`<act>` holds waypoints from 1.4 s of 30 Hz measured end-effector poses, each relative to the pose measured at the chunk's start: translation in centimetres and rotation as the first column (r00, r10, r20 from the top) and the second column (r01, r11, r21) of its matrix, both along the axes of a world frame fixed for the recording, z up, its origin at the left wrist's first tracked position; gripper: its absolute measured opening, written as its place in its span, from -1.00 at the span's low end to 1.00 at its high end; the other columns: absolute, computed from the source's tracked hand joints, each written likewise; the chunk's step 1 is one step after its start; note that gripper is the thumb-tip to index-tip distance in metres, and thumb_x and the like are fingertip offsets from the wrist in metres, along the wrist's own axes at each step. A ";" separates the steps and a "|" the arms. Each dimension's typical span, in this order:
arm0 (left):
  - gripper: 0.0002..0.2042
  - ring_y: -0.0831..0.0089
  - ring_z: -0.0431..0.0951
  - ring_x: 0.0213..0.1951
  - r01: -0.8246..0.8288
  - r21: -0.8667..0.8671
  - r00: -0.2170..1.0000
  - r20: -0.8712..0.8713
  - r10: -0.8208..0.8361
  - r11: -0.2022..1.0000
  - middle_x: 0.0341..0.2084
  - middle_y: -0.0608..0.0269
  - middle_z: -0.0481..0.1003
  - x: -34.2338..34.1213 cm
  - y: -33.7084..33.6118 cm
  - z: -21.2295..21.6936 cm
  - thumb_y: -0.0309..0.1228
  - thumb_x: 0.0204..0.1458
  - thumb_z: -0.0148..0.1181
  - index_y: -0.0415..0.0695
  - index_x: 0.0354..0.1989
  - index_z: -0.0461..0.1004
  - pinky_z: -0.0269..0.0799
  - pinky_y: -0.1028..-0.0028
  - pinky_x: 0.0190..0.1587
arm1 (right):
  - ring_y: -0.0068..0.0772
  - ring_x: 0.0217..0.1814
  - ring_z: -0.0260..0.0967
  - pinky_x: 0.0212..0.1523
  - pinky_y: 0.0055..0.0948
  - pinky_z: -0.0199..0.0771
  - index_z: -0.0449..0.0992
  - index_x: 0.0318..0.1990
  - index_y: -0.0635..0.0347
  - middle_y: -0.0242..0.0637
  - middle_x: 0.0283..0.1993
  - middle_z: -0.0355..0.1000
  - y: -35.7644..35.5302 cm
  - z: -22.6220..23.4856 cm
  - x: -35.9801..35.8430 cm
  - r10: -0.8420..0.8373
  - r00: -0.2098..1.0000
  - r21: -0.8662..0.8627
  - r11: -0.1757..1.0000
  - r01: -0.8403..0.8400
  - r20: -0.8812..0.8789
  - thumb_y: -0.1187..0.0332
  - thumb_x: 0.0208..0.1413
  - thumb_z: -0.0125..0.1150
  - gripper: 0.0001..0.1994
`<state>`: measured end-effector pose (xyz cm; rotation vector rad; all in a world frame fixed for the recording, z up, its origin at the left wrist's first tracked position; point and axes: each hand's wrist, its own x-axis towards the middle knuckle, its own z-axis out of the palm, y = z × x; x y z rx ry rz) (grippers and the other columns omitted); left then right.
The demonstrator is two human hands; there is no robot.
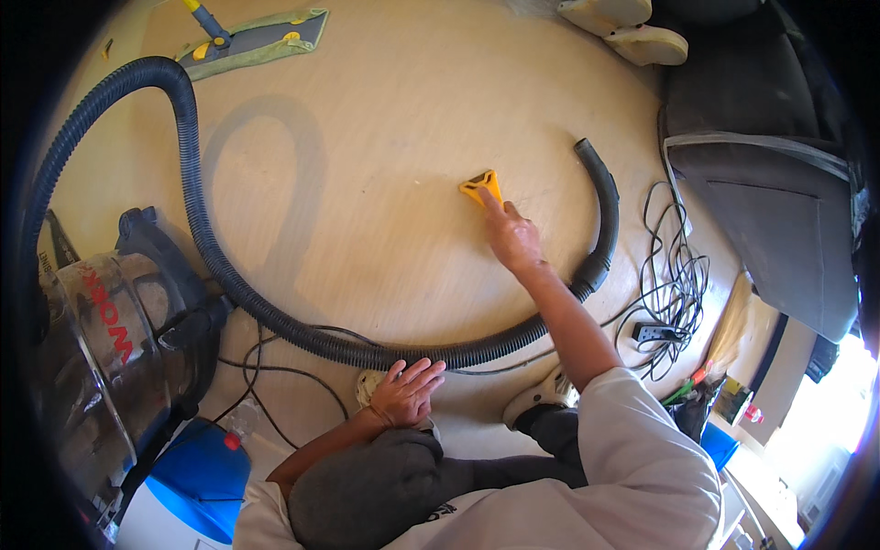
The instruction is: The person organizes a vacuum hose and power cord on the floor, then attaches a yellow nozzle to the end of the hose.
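Observation:
My right hand (513,236) is stretched out over the pale floor, closed around a yellow scraper (483,186). Its index finger lies along the tool, and the scraper's wide end points away from me against the floor. My left hand (403,394) is by my knee, fingers extended and holding nothing. Just beyond its fingertips runs a black ribbed vacuum hose (431,356); whether they touch it I cannot tell. The hose curves past my right forearm and ends in a bent black tube (605,206) on the floor.
A vacuum cleaner (110,321) stands at the left, with a blue bucket (197,481) nearby. A flat mop (261,46) lies at the far left. Tangled black cable (674,284) and a power strip (658,333) lie right, beside dark upholstered furniture (779,220). Light-coloured shoes (632,32) sit at the far edge.

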<state>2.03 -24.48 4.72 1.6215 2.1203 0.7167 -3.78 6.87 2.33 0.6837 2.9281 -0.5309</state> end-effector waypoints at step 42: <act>-0.79 0.39 0.22 0.11 -0.004 0.047 0.998 0.064 0.001 0.999 0.09 0.29 0.26 -0.2 0.0 -0.3 -0.29 -0.21 0.07 -0.01 -0.37 0.49 0.05 0.20 0.10 | -0.02 -0.47 0.42 -0.48 -0.09 0.43 0.14 0.15 -0.21 -0.04 -0.36 0.36 -12.8 0.7 -10.8 -0.143 0.989 -0.168 0.975 0.146 0.032 0.42 0.01 -0.09 -0.51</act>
